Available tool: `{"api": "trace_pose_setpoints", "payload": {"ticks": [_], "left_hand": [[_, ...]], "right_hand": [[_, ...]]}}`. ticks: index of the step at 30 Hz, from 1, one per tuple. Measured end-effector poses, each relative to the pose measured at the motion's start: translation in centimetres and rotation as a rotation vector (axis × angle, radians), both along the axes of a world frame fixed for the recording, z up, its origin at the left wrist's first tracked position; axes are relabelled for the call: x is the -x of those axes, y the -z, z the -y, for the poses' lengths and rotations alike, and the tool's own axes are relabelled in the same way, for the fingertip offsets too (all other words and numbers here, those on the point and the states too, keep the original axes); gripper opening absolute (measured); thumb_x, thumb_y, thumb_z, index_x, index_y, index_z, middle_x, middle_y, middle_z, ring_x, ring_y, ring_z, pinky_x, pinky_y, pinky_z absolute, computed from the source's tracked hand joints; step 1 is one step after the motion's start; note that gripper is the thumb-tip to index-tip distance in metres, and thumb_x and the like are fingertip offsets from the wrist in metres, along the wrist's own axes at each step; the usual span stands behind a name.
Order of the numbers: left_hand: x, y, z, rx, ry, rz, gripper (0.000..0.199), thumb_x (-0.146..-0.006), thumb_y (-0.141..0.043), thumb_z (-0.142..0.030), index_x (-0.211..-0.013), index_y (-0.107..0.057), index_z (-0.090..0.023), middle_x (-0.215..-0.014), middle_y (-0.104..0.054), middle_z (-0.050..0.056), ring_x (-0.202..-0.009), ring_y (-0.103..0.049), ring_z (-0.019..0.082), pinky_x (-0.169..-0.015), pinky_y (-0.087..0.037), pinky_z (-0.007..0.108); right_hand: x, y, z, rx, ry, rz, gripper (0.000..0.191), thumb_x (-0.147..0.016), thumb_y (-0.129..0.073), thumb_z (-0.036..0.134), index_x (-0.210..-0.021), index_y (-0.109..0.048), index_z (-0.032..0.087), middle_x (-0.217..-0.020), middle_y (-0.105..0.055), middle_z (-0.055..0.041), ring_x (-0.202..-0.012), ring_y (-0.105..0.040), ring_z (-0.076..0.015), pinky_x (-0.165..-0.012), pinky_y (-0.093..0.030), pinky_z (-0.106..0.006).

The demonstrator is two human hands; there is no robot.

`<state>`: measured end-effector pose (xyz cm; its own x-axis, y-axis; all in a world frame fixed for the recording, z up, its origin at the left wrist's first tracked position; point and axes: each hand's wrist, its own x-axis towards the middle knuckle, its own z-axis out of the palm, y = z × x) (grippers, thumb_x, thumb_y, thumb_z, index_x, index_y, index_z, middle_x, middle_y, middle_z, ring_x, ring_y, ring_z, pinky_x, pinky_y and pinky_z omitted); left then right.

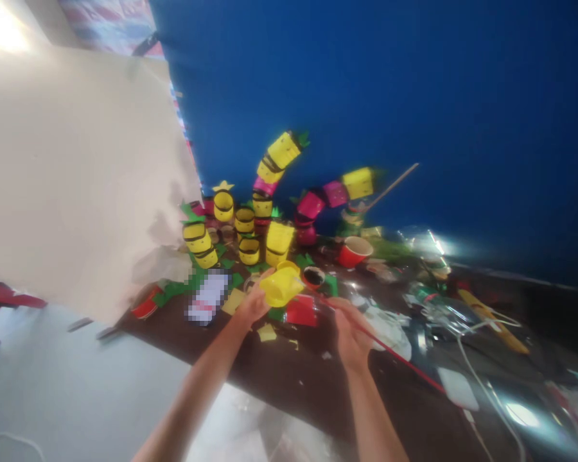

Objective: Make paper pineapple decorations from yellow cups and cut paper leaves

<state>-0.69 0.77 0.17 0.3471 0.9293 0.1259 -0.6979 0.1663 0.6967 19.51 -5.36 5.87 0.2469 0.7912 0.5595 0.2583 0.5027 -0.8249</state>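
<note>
Tabletop before deep blue wall

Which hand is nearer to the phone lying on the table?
Left. The left hand, holding the yellow piece, is just right of the phone; the right hand, with the red stick, is farther right.

Above a cluttered dark table, a person's left hand grips a yellow piece and the right hand a slanting red stick, with curved stacks of yellow and pink cups beyond, before a blue wall.
</note>
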Motion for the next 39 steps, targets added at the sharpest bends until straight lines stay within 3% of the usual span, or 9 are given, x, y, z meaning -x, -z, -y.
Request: {"api": "trace_pose_setpoints", "payload": {"ticks": [6, 11, 16, 22, 30, 36, 39], "left_hand": [[0.3, -0.3, -0.1, 0.092, -0.011, 0.045, 0.074, -0.064, -0.066, -0.038, -0.129, -0.037, -0.02, -0.119, -0.054, 0.009, -0.111, -0.05, 0.026, -0.094, -0.04, 0.038], [0.3, -0.5, 0.0, 0.063, 0.007, 0.054, 0.073, -0.064, -0.066, -0.039, -0.129, -0.039, -0.021, -0.12, -0.054, 0.009, -0.112, -0.05, 0.027, -0.093, -0.04, 0.039], [0.2, -0.9, 0.2, 0.029, 0.026, 0.017, 0.074, -0.062, -0.068, -0.039, -0.128, -0.039, -0.02, -0.119, -0.054, 0.01, -0.113, -0.049, 0.028, -0.095, -0.037, 0.041], [0.1, -1.2, 0.2, 0.026, 0.04, -0.025, 0.077, -0.057, -0.072, -0.035, -0.125, -0.04, -0.019, -0.11, -0.06, 0.011, -0.108, -0.052, 0.029, -0.093, -0.038, 0.043], [0.2, -1.5, 0.0, -0.002, 0.098, -0.041, 0.076, -0.054, -0.074, -0.029, -0.122, -0.04, -0.021, -0.114, -0.056, 0.011, -0.107, -0.053, 0.029, -0.088, -0.041, 0.04], [0.0, -1.7, 0.2, -0.025, 0.152, -0.059, 0.077, -0.055, -0.075, -0.028, -0.123, -0.04, -0.021, -0.118, -0.053, 0.012, -0.109, -0.051, 0.029, -0.09, -0.041, 0.04], [-0.1, -2.0, 0.3, -0.016, 0.142, -0.073, 0.079, -0.054, -0.076, -0.031, -0.123, -0.04, -0.021, -0.121, -0.051, 0.012, -0.109, -0.051, 0.029, -0.091, -0.04, 0.041]], "right_hand": [[-0.6, -0.2, -0.4, -0.115, -0.132, -0.065, 0.015, -0.075, -0.052, 0.019, -0.075, -0.067, 0.021, -0.073, -0.064, -0.0032, -0.076, -0.058, -0.0204, -0.073, -0.043, -0.039], [-0.9, -0.2, -0.8, -0.263, -0.064, -0.24, 0.018, -0.07, -0.048, 0.017, -0.065, -0.066, 0.019, -0.061, -0.06, -0.0023, -0.062, -0.055, -0.0185, -0.067, -0.04, -0.038], [-0.6, 0.1, -0.7, -0.16, -0.015, -0.277, 0.018, -0.071, -0.048, 0.02, -0.073, -0.065, 0.019, -0.071, -0.062, -0.0041, -0.072, -0.056, -0.0203, -0.069, -0.043, -0.038], [-0.7, -0.2, -0.5, -0.127, -0.117, -0.138, 0.016, -0.072, -0.05, 0.019, -0.074, -0.066, 0.02, -0.073, -0.063, -0.0033, -0.074, -0.057, -0.0205, -0.07, -0.042, -0.039], [-2.0, -0.3, -0.8, -0.229, -0.02, -0.161, 0.019, -0.062, -0.045, 0.021, -0.053, -0.062, 0.019, -0.053, -0.059, -0.0015, -0.054, -0.055, -0.0191, -0.068, -0.04, -0.042], [-2.4, -0.3, -1.0, -0.375, 0.077, -0.273, 0.021, -0.057, -0.04, 0.018, -0.047, -0.058, 0.019, -0.044, -0.053, -0.0003, -0.044, -0.05, -0.0167, -0.067, -0.037, -0.043], [-2.4, -0.1, -1.2, -0.375, 0.144, -0.292, 0.021, -0.058, -0.039, 0.02, -0.048, -0.058, 0.019, -0.044, -0.053, -0.0008, -0.043, -0.05, -0.0168, -0.063, -0.038, -0.042]]}}
